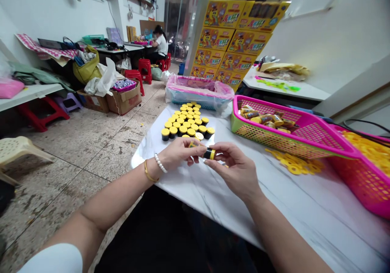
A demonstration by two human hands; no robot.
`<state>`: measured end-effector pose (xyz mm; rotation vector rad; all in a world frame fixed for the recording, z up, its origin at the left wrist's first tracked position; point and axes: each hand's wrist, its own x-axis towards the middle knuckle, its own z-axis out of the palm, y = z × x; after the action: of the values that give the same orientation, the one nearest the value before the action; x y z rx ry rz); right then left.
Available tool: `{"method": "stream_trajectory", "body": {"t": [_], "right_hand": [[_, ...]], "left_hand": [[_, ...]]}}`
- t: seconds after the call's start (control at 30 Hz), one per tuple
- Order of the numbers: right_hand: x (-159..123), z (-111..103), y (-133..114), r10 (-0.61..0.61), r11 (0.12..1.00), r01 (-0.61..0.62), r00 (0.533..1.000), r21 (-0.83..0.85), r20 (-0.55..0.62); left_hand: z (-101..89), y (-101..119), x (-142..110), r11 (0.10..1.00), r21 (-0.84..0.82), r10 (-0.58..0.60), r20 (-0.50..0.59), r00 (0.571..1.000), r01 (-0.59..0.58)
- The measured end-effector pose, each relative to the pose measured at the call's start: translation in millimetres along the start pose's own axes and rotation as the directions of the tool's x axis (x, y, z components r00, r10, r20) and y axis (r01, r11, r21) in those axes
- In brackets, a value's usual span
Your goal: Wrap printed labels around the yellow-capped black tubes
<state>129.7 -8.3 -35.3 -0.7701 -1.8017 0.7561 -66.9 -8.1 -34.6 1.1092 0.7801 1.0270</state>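
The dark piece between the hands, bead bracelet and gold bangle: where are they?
Dark piece (209, 153): head view, its black side.
Bead bracelet (160, 163): head view, its middle beads.
Gold bangle (147, 172): head view, its near edge.

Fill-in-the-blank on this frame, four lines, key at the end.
1. The right hand holds a small cylinder that is ____ and yellow.
2. The beaded bracelet is on the ____ wrist.
3. Nearly all the small tubs grouped on the table have ____ tops.
4. The green-sided basket has a ____ rim.

Missing words: black; left; yellow; pink.
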Motion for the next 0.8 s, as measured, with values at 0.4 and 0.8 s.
{"method": "stream_trajectory", "body": {"t": [0.4,0.8], "right_hand": [[-2.9,1.0,-0.8,-0.138,0.978,0.136,0.990,-0.160,-0.004],[-2.5,-0.4,-5.0,-0.027,0.991,0.033,0.999,-0.132,0.045]], "left_hand": [[-1.0,0.9,-2.0,0.992,-0.058,-0.104,0.065,0.992,0.108],[-1.7,-3.8,2.7,1.000,0.019,0.006,0.038,0.999,-0.007]]}}
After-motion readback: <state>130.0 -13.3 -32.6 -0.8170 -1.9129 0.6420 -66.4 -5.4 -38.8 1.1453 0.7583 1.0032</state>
